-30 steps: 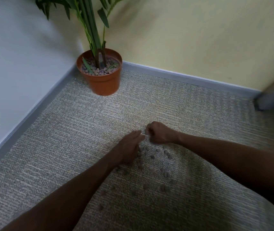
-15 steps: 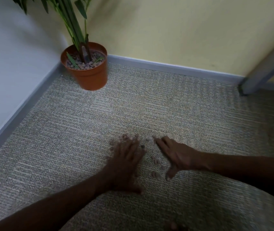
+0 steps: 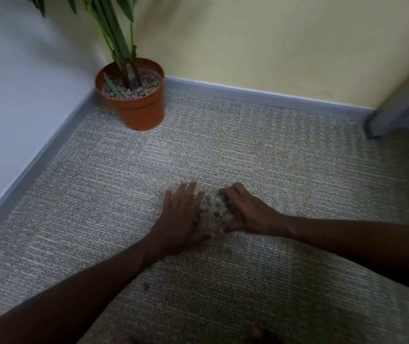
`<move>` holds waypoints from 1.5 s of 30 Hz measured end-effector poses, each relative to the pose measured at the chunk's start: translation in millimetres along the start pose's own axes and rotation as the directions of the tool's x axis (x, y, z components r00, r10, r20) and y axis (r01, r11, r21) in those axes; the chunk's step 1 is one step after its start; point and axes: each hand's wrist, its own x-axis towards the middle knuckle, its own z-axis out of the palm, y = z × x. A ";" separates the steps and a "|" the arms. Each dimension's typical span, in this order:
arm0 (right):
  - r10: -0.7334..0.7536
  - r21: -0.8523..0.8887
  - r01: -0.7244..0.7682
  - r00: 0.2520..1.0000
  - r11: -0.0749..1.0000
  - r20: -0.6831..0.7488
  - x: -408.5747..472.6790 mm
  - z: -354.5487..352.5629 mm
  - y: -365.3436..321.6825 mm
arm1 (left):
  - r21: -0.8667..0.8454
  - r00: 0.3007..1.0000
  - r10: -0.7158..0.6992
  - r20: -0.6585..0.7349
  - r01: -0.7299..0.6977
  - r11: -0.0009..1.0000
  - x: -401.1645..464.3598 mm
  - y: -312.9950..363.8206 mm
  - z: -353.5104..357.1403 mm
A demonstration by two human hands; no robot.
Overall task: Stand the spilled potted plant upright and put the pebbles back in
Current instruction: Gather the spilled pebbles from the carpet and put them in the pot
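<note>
The potted plant stands upright in the corner: an orange-brown pot [image 3: 141,112] with green stems and a layer of pebbles on top. On the carpet in front of me lies a small heap of grey-brown pebbles [image 3: 213,209]. My left hand [image 3: 181,219] lies flat with fingers spread against the heap's left side. My right hand [image 3: 245,212] is cupped with curled fingers against its right side. The heap sits between both palms, partly hidden under them. A stray pebble [image 3: 146,286] lies nearer to me.
Grey skirting [image 3: 260,96] runs along the yellow wall behind and the white wall at left. A grey slanted furniture leg [image 3: 397,108] meets the floor at the far right. Another loose pebble [image 3: 257,330] lies near the bottom edge.
Both hands have drawn closer together, sweeping the scattered pebbles into one heap between them. The right hand went from flat to cupped. The view has shifted, so the pot appears further right.
</note>
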 end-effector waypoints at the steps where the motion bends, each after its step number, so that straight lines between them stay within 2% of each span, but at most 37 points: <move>1: -0.041 -0.071 0.043 0.999 0.997 0.035 -7.0 -2.1 -1.6 | 0.016 0.999 0.048 0.005 -0.048 0.999 -6.8 5.8 2.5; 4: -0.098 -0.279 0.116 0.992 0.953 0.077 -22.9 11.5 -1.7 | 0.076 0.994 0.105 0.041 -0.107 0.991 -23.1 21.8 15.5; 7: -0.054 -0.359 0.074 0.996 0.930 0.064 -17.7 34.6 -1.1 | 0.100 0.997 0.060 0.055 -0.065 0.993 -19.6 17.9 25.1; 11: 0.011 -0.208 -0.030 0.996 0.978 -0.089 10.4 25.7 -2.3 | 0.084 0.984 -0.157 0.088 0.150 0.985 -1.3 -8.5 13.1; 13: 0.005 -0.164 -0.027 0.991 0.986 -0.136 17.8 11.3 2.5 | 0.026 0.974 -0.202 0.099 0.201 0.979 -0.2 -20.1 9.6; 15: 0.017 -0.190 -0.037 0.994 0.981 -0.105 18.3 1.0 12.3 | -0.018 0.983 -0.151 0.101 0.154 0.988 -5.1 -25.8 9.8; 17: 0.039 -0.221 -0.037 0.999 0.974 0.002 16.4 -4.2 21.5 | -0.005 0.989 -0.087 0.123 0.088 0.996 -11.7 -27.0 14.2; 20: -0.013 -0.284 0.052 0.990 0.958 0.138 19.1 -2.3 28.4 | 0.004 0.993 -0.094 0.069 0.094 0.996 -12.4 -23.0 19.9; 23: -0.023 -0.209 0.057 0.986 0.976 0.162 29.7 -0.8 21.1 | 0.015 0.994 -0.107 -0.020 0.107 0.994 -4.0 -20.3 19.1; 27: -0.047 -0.118 0.073 0.977 0.990 0.209 43.7 7.4 4.4 | 0.021 0.999 -0.013 -0.038 0.014 1.000 6.3 -19.9 19.0; 35: -0.040 -0.090 0.052 0.991 0.995 0.132 58.7 24.5 -6.7 | 0.050 0.998 -0.050 -0.026 0.051 0.997 9.1 -27.5 16.9; 40: -0.018 -0.099 0.026 0.996 0.995 0.082 66.0 26.6 -11.0 | -0.035 0.993 -0.105 0.049 0.107 0.994 13.7 -34.3 16.1; 45: 0.075 0.021 -0.076 0.996 0.997 0.048 77.3 22.8 -11.8 | -0.085 0.985 -0.122 0.122 0.133 0.987 22.2 -40.0 12.2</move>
